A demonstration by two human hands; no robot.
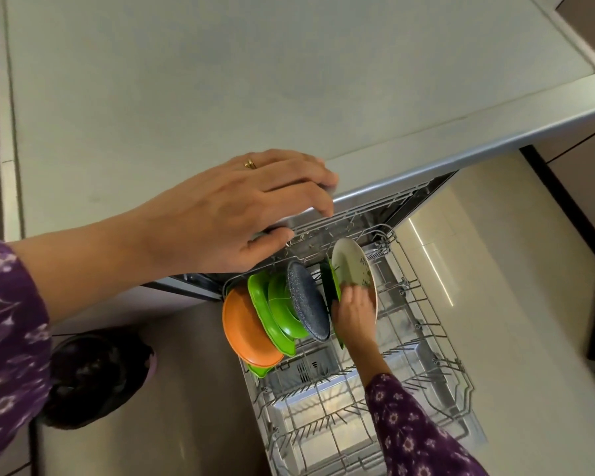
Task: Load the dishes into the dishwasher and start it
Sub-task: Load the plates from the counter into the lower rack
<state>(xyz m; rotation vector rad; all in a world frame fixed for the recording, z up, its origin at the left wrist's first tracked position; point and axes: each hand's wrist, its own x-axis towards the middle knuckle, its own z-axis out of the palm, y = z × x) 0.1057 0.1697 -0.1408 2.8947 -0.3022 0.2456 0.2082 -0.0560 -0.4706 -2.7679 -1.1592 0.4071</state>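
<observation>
Dishwasher rack (416,326), made of grey wire, is pulled out from under the table (220,80) and is seen from above. A row of dishes stands on edge in its left part, close to the table's front edge. From left to right these are an orange plate (246,331), two bright green plates (263,307) nested together, and a grey speckled plate (306,300). After a small gap come another green plate (332,280) and a white plate (352,266) with a small flower pattern. The white plate stands upright, just beside the green one. The rest of the rack, towards the viewer and to the right, shows only wire prongs.

The right hand (352,310) reaches down into the rack and holds the white plate by its lower rim, with the fingers curled over the plate's edge. The left hand (227,207) rests on the front edge of the pale table above the rack. Its fingers are slightly spread and bent over the edge, with the thumb tucked below it. A gold ring (250,163) sits on one finger. Both arms wear purple sleeves (7,321) with a pale flower print. At lower left, on the floor, lies a dark rounded thing (97,376) that is too unclear to name.
</observation>
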